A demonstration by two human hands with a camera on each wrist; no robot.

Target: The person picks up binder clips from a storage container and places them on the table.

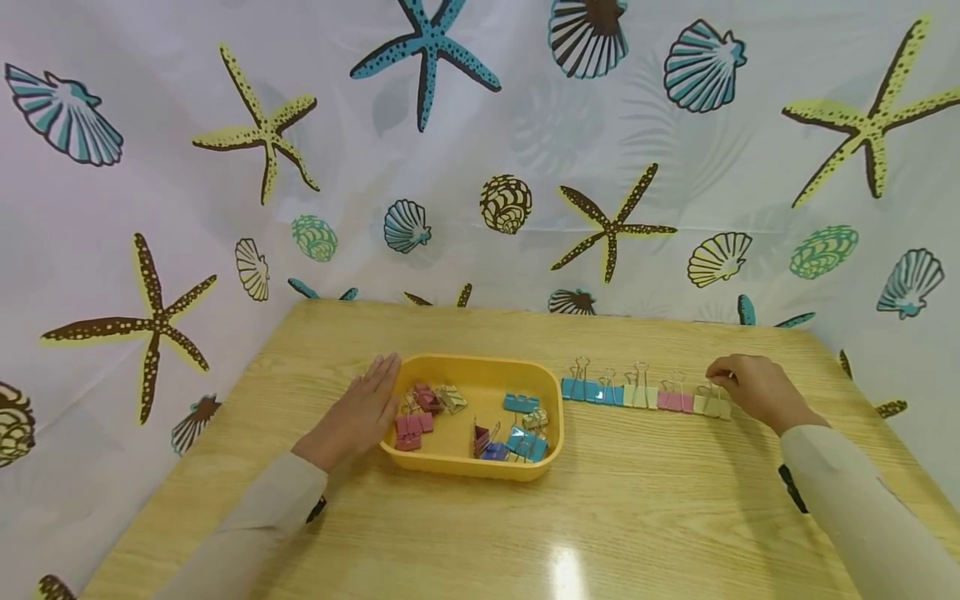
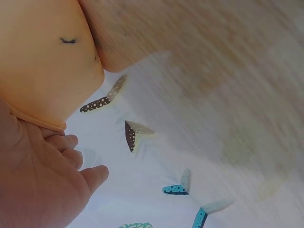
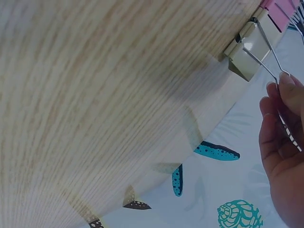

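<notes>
The right hand (image 1: 761,393) pinches the pale yellow clip (image 1: 716,407) by its wire handles (image 3: 260,63), which point upward; its long axis follows the row of clips (image 1: 640,396), at whose right end it stands. The left hand (image 1: 358,417), fingers straight, touches the left edge of the yellow tray (image 1: 472,471). Before the row, the wooden table (image 1: 667,517) gives wide room.

head: above desk (image 1: 637,517), facing forward-down, farthest | left wrist: near left hand (image 1: 360,417), facing cloth (image 1: 457,167), sharing tray (image 1: 453,433) with head | right wrist: near right hand (image 1: 761,387), facing cloth, sharing end clip (image 1: 712,407) with head
</notes>
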